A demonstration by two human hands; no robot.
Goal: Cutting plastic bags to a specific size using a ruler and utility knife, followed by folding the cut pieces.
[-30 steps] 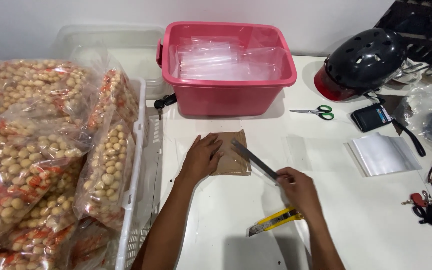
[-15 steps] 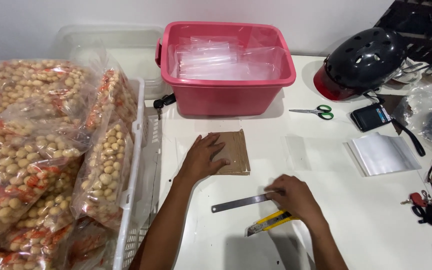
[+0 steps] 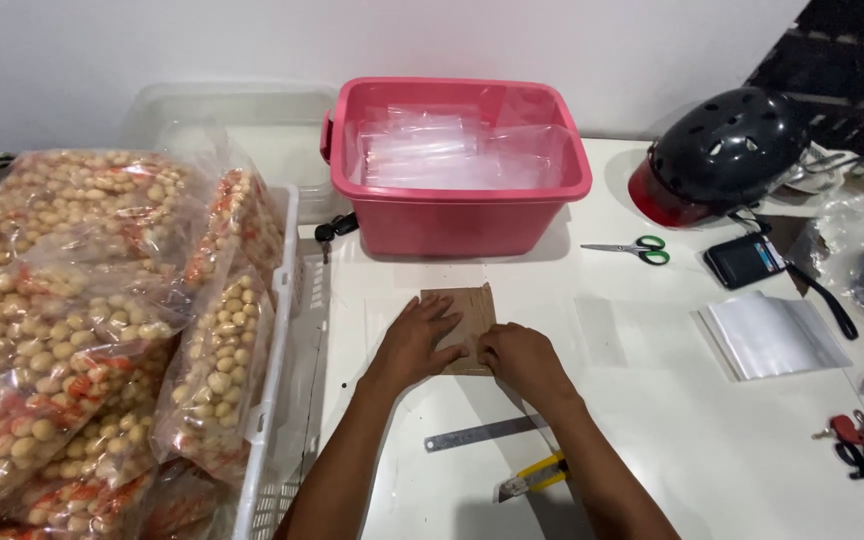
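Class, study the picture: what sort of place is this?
Probably a small home snack-packing workspace: bagged round snacks fill a white basket, and a pink tub holds empty clear bags.

You see a brown cardboard piece, a pink tub, green-handled scissors, a yellow-and-black utility knife, a silver steel ruler, a glossy black helmet, and beige-and-orange snack bags.
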